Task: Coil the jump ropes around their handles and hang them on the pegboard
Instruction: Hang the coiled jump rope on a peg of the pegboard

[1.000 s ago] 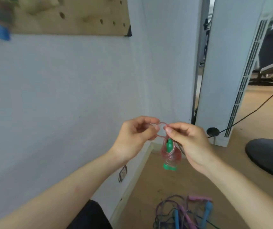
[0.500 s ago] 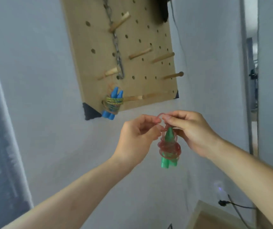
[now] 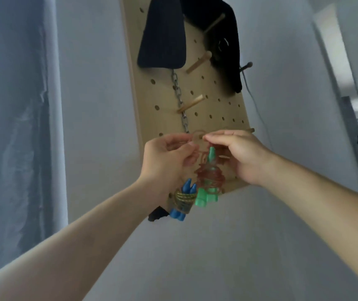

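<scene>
A green-handled jump rope [image 3: 208, 183], wound in red cord, is held before the pegboard [image 3: 223, 109] by a loop pinched between the left hand [image 3: 166, 160] and right hand [image 3: 239, 155]. A blue-handled rope [image 3: 183, 202] hangs just beside it.

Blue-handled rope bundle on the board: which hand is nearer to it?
Left. The left hand sits just above the blue-handled bundle, its wrist overlapping it in view. The right hand is farther right, beyond the green-handled bundle.
</scene>
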`<action>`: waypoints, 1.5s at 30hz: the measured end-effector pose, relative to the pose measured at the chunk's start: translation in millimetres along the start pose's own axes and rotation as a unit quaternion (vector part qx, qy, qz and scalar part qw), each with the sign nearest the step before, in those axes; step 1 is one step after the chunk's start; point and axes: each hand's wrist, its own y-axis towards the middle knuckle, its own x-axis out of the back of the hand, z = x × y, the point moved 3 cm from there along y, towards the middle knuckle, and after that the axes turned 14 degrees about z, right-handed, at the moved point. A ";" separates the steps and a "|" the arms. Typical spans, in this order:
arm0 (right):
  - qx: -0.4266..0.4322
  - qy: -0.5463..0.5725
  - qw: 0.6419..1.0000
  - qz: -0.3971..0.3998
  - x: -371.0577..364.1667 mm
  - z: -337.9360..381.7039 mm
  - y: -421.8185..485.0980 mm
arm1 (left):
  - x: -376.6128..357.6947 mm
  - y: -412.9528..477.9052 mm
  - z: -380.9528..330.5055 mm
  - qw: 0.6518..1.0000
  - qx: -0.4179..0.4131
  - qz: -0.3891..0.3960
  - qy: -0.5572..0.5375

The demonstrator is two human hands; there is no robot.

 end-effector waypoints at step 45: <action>0.069 -0.299 0.949 -0.077 55.7 39.3 106.7 | 14.4 155.0 -31.5 0.973 -0.011 -0.067 0.222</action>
